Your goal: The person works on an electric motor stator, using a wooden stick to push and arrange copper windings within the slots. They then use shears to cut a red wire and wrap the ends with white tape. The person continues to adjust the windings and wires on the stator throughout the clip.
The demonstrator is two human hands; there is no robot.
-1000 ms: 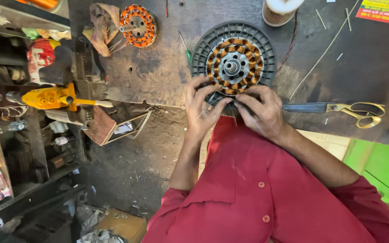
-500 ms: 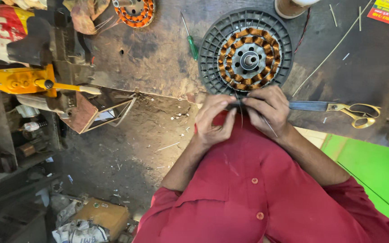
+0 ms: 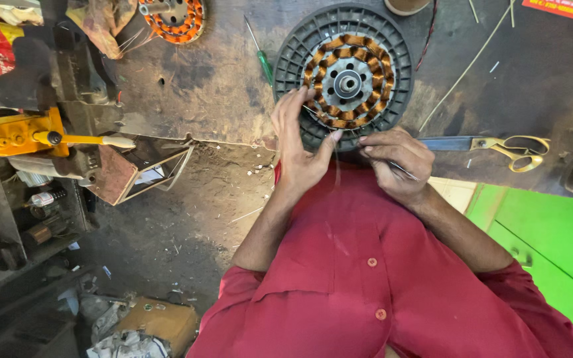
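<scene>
Copper-wound stator (image 3: pixel 347 81) steadied under flat, open left hand (image 3: pixel 302 149); right hand (image 3: pixel 396 161) pinched fine wire (image 3: pixel 402 171), best kept taut.

A round grey plastic tray (image 3: pixel 392 40) holding a copper-wound motor stator (image 3: pixel 347 81) is sitting on the dark metal workbench (image 3: pixel 220 73), with brass-handled scissors (image 3: pixel 492 144) lying to its right.
</scene>
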